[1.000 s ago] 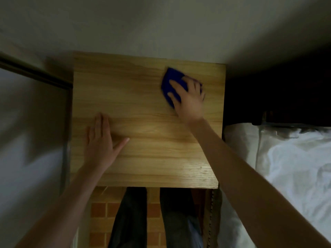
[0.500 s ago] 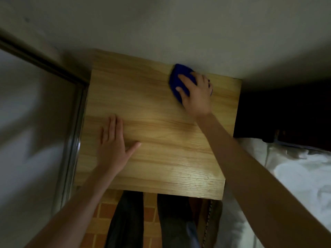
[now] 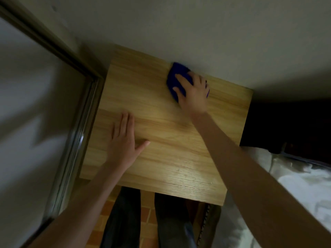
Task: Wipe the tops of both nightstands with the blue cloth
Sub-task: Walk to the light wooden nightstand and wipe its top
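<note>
A light wooden nightstand top (image 3: 161, 167) fills the middle of the head view, its back edge against the wall. The blue cloth (image 3: 174, 77) lies at that back edge, right of centre. My right hand (image 3: 194, 94) presses flat on the cloth, fingers spread over it, covering its right part. Flat on the bare wood at the left-middle rests my left hand (image 3: 123, 142), fingers together and thumb out, holding nothing. Only this one nightstand is in view.
A wall (image 3: 197, 33) runs behind the nightstand. A metal-framed sliding door (image 3: 75, 136) stands close on the left. White bedding (image 3: 295, 190) lies right of the nightstand, with a dark gap (image 3: 286, 126) behind it. My legs (image 3: 143, 221) and orange floor tiles (image 3: 146, 213) show below.
My right hand has slid the cloth from the middle-right of the top back to the rear edge by the wall. The left hand has stayed flat in place.
</note>
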